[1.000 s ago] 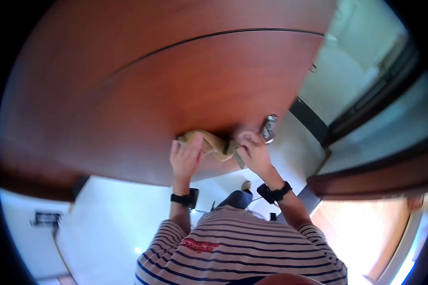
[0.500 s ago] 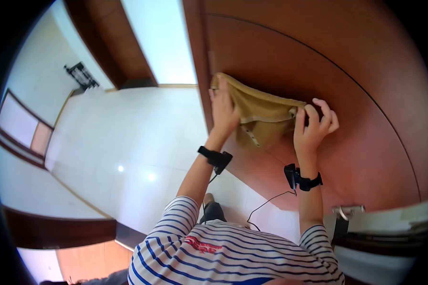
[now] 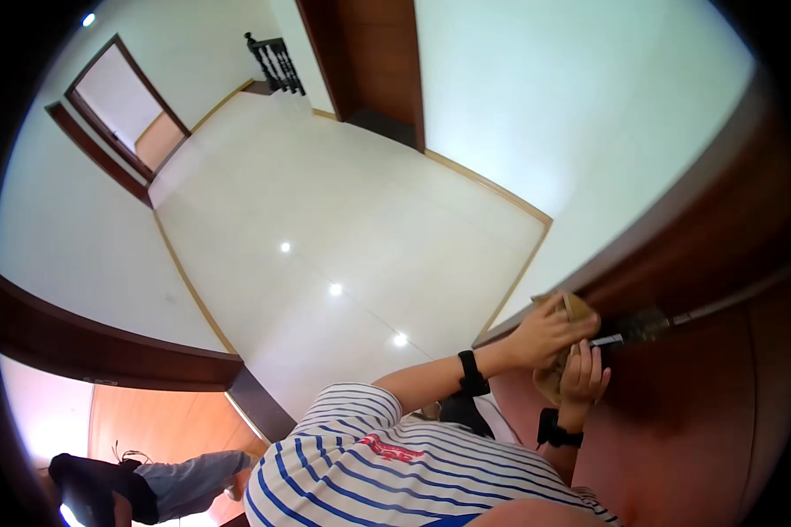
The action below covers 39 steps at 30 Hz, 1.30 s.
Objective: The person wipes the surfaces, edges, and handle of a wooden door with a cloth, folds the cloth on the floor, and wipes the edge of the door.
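At the edge of the door (image 3: 677, 430) — left hand (image 3: 547, 335) clutching cloth (image 3: 580, 307), right hand (image 3: 582, 376) against it — can't tell right grip.

A black railing (image 3: 277, 67) stands near a brown door (image 3: 378, 57), beside pale flooring (image 3: 264, 193).

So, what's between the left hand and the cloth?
Nothing that shows: in the head view the left hand is right against the cloth, with no visible gap.
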Available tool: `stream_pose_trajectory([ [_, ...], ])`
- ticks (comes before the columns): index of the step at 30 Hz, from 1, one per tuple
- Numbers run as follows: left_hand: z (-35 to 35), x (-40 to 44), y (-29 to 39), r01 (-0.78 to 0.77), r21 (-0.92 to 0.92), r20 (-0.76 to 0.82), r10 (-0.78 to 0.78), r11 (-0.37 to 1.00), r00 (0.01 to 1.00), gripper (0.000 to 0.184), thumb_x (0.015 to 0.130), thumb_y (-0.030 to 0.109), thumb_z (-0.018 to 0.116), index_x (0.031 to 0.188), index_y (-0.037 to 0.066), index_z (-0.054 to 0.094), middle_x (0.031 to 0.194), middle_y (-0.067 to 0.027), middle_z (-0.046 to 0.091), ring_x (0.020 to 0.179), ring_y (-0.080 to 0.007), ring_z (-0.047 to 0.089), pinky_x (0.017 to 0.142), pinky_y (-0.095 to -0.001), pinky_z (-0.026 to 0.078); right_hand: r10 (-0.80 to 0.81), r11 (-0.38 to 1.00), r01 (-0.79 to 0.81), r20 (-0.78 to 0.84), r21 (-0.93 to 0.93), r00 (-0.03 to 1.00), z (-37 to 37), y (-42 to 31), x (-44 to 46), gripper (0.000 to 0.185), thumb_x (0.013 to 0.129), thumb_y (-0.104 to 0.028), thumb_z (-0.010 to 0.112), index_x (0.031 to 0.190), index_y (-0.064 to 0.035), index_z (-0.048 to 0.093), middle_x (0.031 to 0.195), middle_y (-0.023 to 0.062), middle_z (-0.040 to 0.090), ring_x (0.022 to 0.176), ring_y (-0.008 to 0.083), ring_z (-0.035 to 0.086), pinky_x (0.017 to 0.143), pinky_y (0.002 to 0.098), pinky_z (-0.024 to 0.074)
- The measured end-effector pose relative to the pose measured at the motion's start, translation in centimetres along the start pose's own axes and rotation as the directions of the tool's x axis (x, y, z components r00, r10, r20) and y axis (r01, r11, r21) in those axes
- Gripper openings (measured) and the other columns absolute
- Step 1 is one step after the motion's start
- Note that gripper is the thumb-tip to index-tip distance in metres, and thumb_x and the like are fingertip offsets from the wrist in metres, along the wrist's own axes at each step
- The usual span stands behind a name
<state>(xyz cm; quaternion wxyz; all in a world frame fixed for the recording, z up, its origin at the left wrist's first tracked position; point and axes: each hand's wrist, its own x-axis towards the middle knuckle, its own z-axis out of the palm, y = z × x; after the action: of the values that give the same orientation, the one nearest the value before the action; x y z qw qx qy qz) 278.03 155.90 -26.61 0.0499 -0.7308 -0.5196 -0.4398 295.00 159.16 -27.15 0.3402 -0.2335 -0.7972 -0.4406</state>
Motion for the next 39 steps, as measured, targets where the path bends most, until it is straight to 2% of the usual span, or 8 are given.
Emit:
stream_pose_trajectory([
  [11,-4.9,-0.3,-12.3,-0.153,-0.159,0.074,0.166,0.975,0.983,0.049,0.077,0.014,0.058,0.126,0.013,0.052,0.133,-0.0008,0.049,0.109,-0.0184,0.054,0.111,-0.0543,0.020,0.244,0.924,-0.225,-0.023,0.311,0.969,5.3,-6.4,9.2,0.011,0.095,-0.019,0.045,0.094,-0.0073,0.045,0.110,0.0109,0.062,0.115,0.0342,0.053,0.112,0.0500,0.0045],
  [15,-8.3,-1.0,-14.7,-0.127,-0.266,0.146,0.170,0.956,0.975,0.047,0.071,0.013,0.062,0.117,0.013,0.057,0.123,-0.0009,0.055,0.109,-0.0195,0.054,0.111,-0.0539,0.021,0.178,0.714,-0.159,0.043,0.682,0.983,5.4,-10.8,12.1,0.014,0.095,-0.019,0.045,0.091,-0.0064,0.039,0.100,0.0095,0.063,0.098,0.0305,0.062,0.109,0.0506,0.0241],
  [19,-11.3,-1.1,-20.3,-0.350,-0.275,0.186,0.407,0.895,0.894,0.034,0.066,0.014,0.064,0.100,0.012,0.062,0.110,-0.0012,0.060,0.108,-0.0198,0.054,0.110,-0.0539,0.022,0.292,0.698,-0.261,0.068,0.667,0.954,7.3,-13.9,19.3,0.016,0.087,-0.010,0.057,0.083,-0.0045,0.043,0.095,0.0113,0.062,0.086,0.0266,0.063,0.081,0.0455,0.0525],
  [27,-16.5,5.4,-31.7,-0.303,-0.077,0.149,0.312,0.950,0.938,0.050,0.076,0.009,0.059,0.125,0.008,0.053,0.129,-0.0069,0.053,0.093,-0.0274,0.059,0.107,-0.0589,0.022,0.534,0.693,-0.558,0.195,0.456,0.823,10.2,-19.4,26.9,0.017,0.073,-0.010,0.069,0.077,-0.0069,0.053,0.092,0.0066,0.062,0.090,0.0254,0.060,0.076,0.0383,0.0514],
  [31,-14.9,8.5,-30.1,-0.357,-0.106,0.034,0.363,0.928,0.931,0.050,0.082,0.006,0.050,0.131,0.000,0.045,0.142,-0.0190,0.035,0.125,-0.0378,0.041,0.109,-0.0599,0.012,0.684,0.685,-0.704,0.166,0.186,0.710,6.0,-17.1,24.0,0.018,0.074,-0.014,0.071,0.084,-0.0084,0.058,0.067,0.0055,0.054,0.069,0.0224,0.057,0.056,0.0339,0.0433],
  [35,-14.0,9.0,-25.8,-0.200,-0.392,-0.070,0.188,0.898,0.980,0.045,0.084,0.008,0.048,0.128,-0.001,0.048,0.144,-0.0131,0.035,0.123,-0.0320,0.044,0.108,-0.0614,0.013,0.799,0.431,-0.901,0.443,0.050,0.406,0.5,-18.6,21.4,0.009,0.083,-0.014,0.065,0.085,-0.0062,0.062,0.052,0.0053,0.049,0.048,0.0195,0.053,0.050,0.0324,0.0426],
  [37,-12.9,10.8,-23.5,-0.417,-0.314,-0.096,0.409,0.853,0.908,0.044,0.085,0.012,0.049,0.127,-0.003,0.049,0.142,-0.0140,0.038,0.110,-0.0305,0.053,0.108,-0.0607,0.015,0.867,-0.335,-0.893,0.471,0.302,-0.166,-1.5,-19.0,20.7,0.010,0.090,-0.013,0.057,0.089,-0.0037,0.060,0.061,0.0063,0.059,0.056,0.0142,0.060,0.052,0.0284,0.0449],
  [39,-18.3,10.3,-28.0,-0.481,-0.328,-0.134,0.463,0.813,0.876,0.043,0.084,0.014,0.054,0.125,0.000,0.053,0.139,-0.0101,0.042,0.090,-0.0264,0.057,0.108,-0.0590,0.018,0.912,-0.322,-0.889,0.358,0.327,-0.199,-2.0,-25.3,25.6,0.013,0.095,-0.013,0.049,0.098,-0.0014,0.052,0.074,0.0093,0.066,0.064,0.0130,0.063,0.059,0.0252,0.0476],
])
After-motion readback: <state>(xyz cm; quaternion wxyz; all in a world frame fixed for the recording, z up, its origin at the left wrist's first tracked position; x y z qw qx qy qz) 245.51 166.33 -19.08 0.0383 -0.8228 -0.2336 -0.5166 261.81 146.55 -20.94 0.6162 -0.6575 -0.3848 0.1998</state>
